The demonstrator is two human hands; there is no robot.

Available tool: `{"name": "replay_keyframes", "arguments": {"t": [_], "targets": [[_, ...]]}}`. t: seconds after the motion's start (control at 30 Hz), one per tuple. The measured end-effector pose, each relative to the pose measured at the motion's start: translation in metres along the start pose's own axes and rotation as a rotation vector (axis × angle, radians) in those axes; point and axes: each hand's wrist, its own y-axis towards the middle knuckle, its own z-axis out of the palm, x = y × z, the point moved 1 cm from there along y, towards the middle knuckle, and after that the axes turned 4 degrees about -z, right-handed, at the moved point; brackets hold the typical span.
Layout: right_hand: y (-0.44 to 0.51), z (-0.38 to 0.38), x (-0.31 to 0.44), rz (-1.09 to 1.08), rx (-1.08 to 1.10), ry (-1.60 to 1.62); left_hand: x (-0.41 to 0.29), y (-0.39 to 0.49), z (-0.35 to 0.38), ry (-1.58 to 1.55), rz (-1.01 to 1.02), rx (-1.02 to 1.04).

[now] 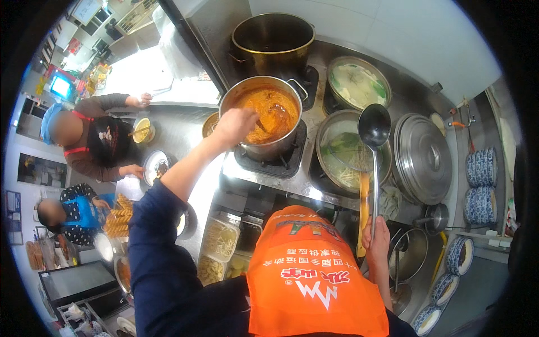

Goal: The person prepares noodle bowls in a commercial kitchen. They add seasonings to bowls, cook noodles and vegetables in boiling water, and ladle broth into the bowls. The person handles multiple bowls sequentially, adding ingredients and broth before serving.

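Observation:
My left hand (238, 125) is over a steel pot (224, 105) of thick orange-red sauce (271, 107). Its fingers are closed around what looks like a thin utensil dipping into the sauce; most of that utensil is hidden. On the right, my right hand (377, 236) grips the long metal handle of a ladle (374, 126). The ladle's dark bowl is raised in front of two broth pots. A wire skimmer with a yellowish wooden handle (364, 202) rests over the nearer broth pot (321, 156). That handle passes beside my right hand; whether they touch, I cannot tell.
A tall stockpot (273, 51) and a pot of pale broth with greens (358, 86) stand behind. Stacked lids (424, 158) and blue-patterned bowls (481, 206) are at right. Food trays (221, 240) sit below the stove edge. Two people work at left, one holding a bowl (156, 166).

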Motion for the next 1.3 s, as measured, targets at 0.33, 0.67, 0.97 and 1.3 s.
{"name": "replay_keyframes", "arguments": {"t": [0.33, 0.67, 0.97, 1.3], "targets": [[-0.001, 0.002, -0.001, 0.017, -0.018, 0.01, 0.029, 0.049, -0.017, 0.107, -0.071, -0.388], [-0.002, 0.001, -0.006, 0.026, -0.038, 0.009, 0.022, 0.045, 0.049, 0.104, -0.044, -0.157], [0.01, 0.009, -0.007, 0.029, -0.018, 0.028, 0.001, -0.011, 0.013, 0.173, 0.099, 0.049], [0.016, 0.022, 0.002, -0.001, 0.061, -0.003, 0.042, 0.01, -0.028, 0.261, -0.141, -0.198]]}}
